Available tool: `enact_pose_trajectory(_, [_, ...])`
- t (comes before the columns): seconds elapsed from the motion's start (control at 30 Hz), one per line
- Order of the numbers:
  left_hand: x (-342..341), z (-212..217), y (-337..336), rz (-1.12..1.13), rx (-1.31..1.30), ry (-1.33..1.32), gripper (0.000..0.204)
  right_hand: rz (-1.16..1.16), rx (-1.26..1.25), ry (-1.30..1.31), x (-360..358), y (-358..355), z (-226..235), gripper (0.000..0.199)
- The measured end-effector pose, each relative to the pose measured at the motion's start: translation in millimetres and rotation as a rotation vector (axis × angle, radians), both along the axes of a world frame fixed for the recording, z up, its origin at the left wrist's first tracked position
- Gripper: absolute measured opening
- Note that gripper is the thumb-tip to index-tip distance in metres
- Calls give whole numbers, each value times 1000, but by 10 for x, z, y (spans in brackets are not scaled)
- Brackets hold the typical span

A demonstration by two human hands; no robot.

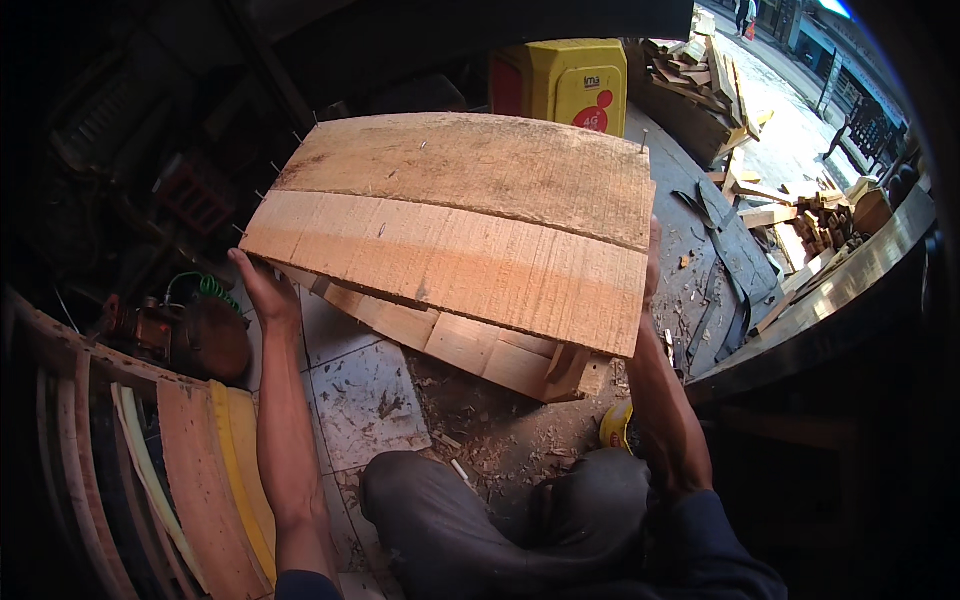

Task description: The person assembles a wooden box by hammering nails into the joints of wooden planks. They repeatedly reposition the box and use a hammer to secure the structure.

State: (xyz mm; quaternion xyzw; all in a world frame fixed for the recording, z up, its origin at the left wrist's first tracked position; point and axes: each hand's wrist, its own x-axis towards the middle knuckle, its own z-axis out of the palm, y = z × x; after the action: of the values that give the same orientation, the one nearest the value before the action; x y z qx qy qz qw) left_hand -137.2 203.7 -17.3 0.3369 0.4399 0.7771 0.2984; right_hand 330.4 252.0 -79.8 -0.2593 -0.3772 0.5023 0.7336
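A wooden crate [450, 245] of rough planks is held up in front of me, tilted, above my knees. Two broad boards form its upper face, and more slats show underneath. Several nails [262, 195] stick out along its left edge, and a single nail [644, 141] stands at the far right corner. My left hand [268, 290] grips the near left corner, thumb up at the edge, the other fingers hidden below. On the right side, my right hand [653, 268] holds the crate's edge; most of its fingers are behind the wood.
Wood scraps [815, 225] and an offcut pile [705, 80] lie at the right. A yellow box [570, 80] stands beyond the crate. Boards [205, 470] lean at the lower left, near a dark machine with a green coiled hose [215, 288]. Shavings [500, 440] litter the floor beside a yellow round object [617, 427].
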Motion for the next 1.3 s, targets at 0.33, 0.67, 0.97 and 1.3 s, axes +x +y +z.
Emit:
enact_pose_trajectory(0.33, [201, 237, 1175, -356, -206, -38, 83, -552, -267, -688, -504, -1637, 243, 64])
enact_pose_trajectory(0.67, [1227, 458, -1024, -692, -290, -379, 88, -59, -365, -329, 272, -1494, 676, 81])
enact_pose_trajectory(0.97, [1676, 504, -1070, -659, -159, -225, 52, 265, -205, -505, 258, -1226, 1162, 49])
enact_pose_trajectory(1.3, [1679, 435, -972, -563, -98, -135, 48, 301, -165, -561, 284, -1238, 1121, 56])
